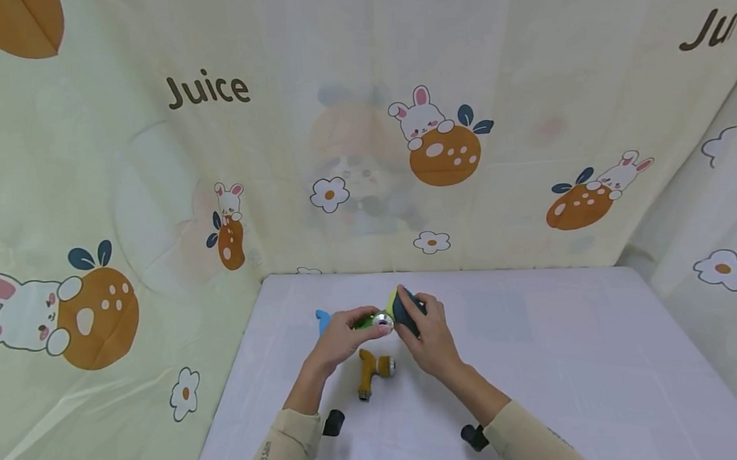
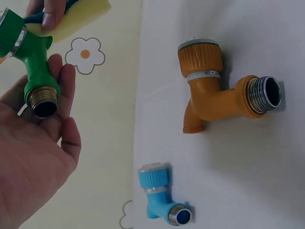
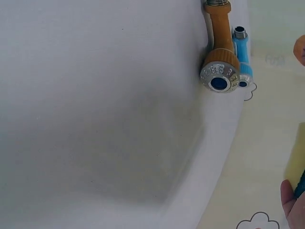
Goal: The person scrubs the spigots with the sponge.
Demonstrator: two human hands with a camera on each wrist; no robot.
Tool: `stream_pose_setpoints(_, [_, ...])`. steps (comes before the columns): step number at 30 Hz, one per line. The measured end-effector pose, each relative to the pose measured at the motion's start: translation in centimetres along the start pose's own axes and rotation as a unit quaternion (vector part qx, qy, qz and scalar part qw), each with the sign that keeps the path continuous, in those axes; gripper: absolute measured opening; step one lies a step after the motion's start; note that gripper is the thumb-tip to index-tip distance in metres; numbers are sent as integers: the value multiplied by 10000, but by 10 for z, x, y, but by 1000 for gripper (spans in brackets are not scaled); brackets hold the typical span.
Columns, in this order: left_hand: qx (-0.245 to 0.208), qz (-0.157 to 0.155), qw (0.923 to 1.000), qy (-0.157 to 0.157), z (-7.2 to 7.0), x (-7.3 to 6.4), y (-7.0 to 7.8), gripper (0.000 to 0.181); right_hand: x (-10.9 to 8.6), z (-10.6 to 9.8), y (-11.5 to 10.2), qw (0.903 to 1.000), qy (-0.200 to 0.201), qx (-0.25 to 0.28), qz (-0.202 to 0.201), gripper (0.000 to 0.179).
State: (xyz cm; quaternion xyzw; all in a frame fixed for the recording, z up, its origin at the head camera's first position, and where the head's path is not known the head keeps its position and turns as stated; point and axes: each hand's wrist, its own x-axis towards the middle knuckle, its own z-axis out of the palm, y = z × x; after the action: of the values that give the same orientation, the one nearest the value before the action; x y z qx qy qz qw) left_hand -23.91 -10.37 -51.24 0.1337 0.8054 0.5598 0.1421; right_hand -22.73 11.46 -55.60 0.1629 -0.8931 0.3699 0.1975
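Observation:
My left hand (image 1: 340, 340) holds a green tap (image 2: 37, 67) with a threaded metal inlet and a chromed collar. In my right hand (image 1: 432, 339) is a two-sided sponge (image 1: 406, 311), one side yellow and the other dark blue-green. The sponge is up against or just beside the tap's head; contact is partly hidden by the fingers. An orange tap (image 2: 207, 95) lies on the table below and between the hands. Behind the left hand, a smaller blue tap (image 2: 156, 191) lies on the table, mostly covered in the head view.
The white-covered table (image 1: 576, 358) stretches right and forward of the hands. A patterned curtain (image 1: 318, 240) with rabbits and flowers encloses it at the back and sides. Black wrist cameras (image 1: 333, 423) stick out by both sleeves.

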Motion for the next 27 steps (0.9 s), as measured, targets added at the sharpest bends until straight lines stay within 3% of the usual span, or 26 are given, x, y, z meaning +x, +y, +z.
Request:
stream_pose_setpoints(8, [190,212,9993,-224,-3,0,1,48,0,-3,-2,9995,-141,126,253,67])
stream_pose_setpoints(13, [45,325,9991,-274,-3,-1,-1,44,3,-5,-4,9947,-304,693,690,66])
stream_pose_setpoints(17, [-27,407,9987,-298,-3,0,-1,44,6,-7,-4,9801,-543,1466,1223,64])
stream_pose_setpoints(23, [-234,354,9989,-186,0,0,-1,47,10,-7,-2,9433,-736,2644,1868,60])
stream_pose_setpoints(25, [-305,272,9991,-62,2,0,0,50,10,-6,-2,9388,-656,2784,1921,60])
stream_pose_setpoints(27, [-321,156,9993,114,4,2,0,57,8,-6,-3,9419,-544,2741,1865,60])
